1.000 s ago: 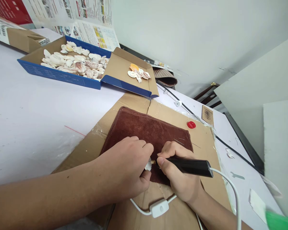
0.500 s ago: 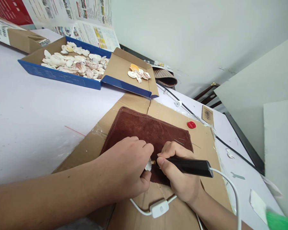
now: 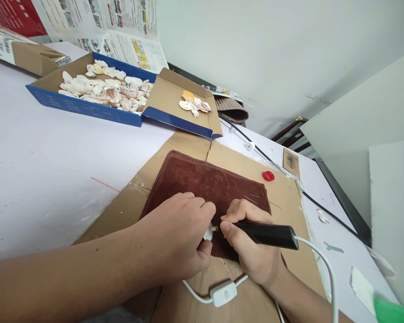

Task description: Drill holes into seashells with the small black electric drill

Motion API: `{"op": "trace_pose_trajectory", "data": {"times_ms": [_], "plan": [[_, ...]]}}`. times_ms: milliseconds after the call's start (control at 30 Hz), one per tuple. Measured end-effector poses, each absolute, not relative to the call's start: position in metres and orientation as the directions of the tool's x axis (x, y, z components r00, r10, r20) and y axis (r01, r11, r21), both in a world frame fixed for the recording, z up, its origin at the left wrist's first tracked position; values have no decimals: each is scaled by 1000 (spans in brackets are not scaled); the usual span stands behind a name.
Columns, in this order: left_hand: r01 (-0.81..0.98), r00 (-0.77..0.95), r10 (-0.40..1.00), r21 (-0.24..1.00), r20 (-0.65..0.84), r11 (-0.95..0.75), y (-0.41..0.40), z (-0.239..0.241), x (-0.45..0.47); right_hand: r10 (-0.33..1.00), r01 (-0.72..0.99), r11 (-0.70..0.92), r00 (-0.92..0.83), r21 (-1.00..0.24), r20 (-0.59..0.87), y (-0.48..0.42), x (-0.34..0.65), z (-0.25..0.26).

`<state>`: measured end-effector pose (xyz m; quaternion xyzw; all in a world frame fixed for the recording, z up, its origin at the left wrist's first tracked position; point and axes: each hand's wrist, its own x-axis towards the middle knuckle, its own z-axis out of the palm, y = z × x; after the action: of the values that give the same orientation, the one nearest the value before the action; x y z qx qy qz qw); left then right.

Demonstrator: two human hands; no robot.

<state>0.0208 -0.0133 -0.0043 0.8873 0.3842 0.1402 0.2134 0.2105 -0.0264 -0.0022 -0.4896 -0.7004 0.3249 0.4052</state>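
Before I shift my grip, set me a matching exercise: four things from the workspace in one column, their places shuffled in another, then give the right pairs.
Things
1. Black pen-shaped tool
2. White switch
3. Small red piece
4. Orange shell

Places
A. On the cardboard, just off the far right corner of the brown cloth
B. Held in the right hand
C. On the blue box's open flap, beside paler shells
D. Partway along a white cord

Right pairs: 1-B, 2-D, 3-A, 4-C
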Motion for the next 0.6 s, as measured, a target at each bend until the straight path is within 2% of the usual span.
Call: {"op": "trace_pose_trajectory", "data": {"times_ms": [600], "plan": [[627, 664, 740, 460, 107, -629, -15, -5, 22, 950, 417, 306, -194, -856, 245, -26, 209, 0]]}}
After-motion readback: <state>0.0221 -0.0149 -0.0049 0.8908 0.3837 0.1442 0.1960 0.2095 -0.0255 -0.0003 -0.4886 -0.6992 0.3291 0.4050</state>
